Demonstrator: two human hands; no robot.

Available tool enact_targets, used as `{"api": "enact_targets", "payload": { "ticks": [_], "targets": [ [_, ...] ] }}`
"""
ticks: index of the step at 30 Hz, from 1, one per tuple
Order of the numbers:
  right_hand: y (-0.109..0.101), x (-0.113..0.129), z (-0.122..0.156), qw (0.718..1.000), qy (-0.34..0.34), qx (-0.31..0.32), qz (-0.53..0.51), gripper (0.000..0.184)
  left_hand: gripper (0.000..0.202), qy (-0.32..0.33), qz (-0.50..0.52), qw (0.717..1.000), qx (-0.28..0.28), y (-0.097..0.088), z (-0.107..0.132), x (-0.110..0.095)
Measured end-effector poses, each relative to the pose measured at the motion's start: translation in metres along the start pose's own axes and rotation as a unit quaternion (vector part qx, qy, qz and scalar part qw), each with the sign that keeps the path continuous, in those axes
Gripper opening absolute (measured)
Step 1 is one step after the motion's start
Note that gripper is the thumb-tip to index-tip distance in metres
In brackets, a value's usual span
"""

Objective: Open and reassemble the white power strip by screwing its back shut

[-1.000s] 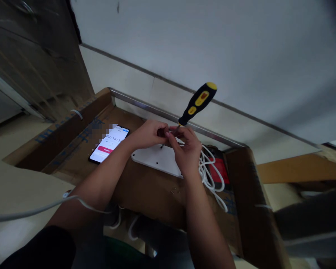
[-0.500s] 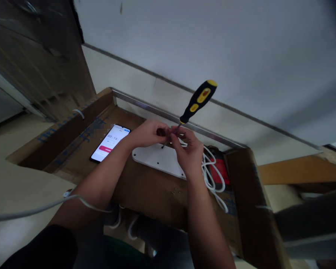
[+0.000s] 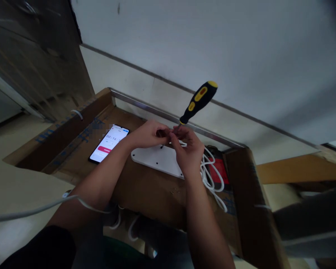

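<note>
A screwdriver (image 3: 199, 100) with a black and yellow handle leans up to the right, its shaft pointing down at a hole in a white power strip (image 3: 152, 158). The strip lies with its screw-hole side up. My right hand (image 3: 190, 151) is closed, thumb and fingers pinching the screwdriver's shaft below the handle. My left hand (image 3: 151, 133) is also closed, its fingertips meeting the right ones at the shaft. Anything small between the fingertips is hidden. Several small screws (image 3: 175, 191) lie on the cardboard in front of the strip.
A phone (image 3: 108, 145) showing a running timer lies left of the strip. A looped white cable (image 3: 210, 173) and a red and black object (image 3: 218, 172) sit at the right. Cardboard walls (image 3: 260, 209) edge the work surface; a pale panel (image 3: 198, 45) stands behind.
Both hands stay at the screwdriver's shaft. The handle has turned slightly, its yellow patches facing further left. The whole view has shifted a little.
</note>
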State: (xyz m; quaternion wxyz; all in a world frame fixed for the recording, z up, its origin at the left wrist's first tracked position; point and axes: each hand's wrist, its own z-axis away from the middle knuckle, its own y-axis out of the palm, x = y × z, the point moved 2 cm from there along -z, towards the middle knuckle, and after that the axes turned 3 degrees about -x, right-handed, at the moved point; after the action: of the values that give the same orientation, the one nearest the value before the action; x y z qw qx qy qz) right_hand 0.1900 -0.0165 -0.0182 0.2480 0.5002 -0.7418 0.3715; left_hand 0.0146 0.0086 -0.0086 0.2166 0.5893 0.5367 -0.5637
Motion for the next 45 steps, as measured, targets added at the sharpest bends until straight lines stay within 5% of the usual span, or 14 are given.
{"api": "enact_targets", "payload": {
  "ticks": [29, 37, 45],
  "targets": [
    [-0.006, 0.006, -0.002, 0.998, 0.019, -0.012, -0.054, 0.014, 0.027, 0.009, 0.000, 1.000, 0.002, 0.001, 0.001, -0.007],
    [-0.018, 0.012, -0.005, 0.984, 0.043, 0.114, -0.132, 0.016, 0.025, -0.009, 0.050, 0.990, 0.128, -0.001, 0.005, -0.014],
    [-0.018, 0.015, -0.002, 0.971, 0.035, 0.185, -0.150, 0.011, 0.019, -0.050, 0.080, 0.981, 0.170, 0.000, 0.006, -0.010]
  ]
}}
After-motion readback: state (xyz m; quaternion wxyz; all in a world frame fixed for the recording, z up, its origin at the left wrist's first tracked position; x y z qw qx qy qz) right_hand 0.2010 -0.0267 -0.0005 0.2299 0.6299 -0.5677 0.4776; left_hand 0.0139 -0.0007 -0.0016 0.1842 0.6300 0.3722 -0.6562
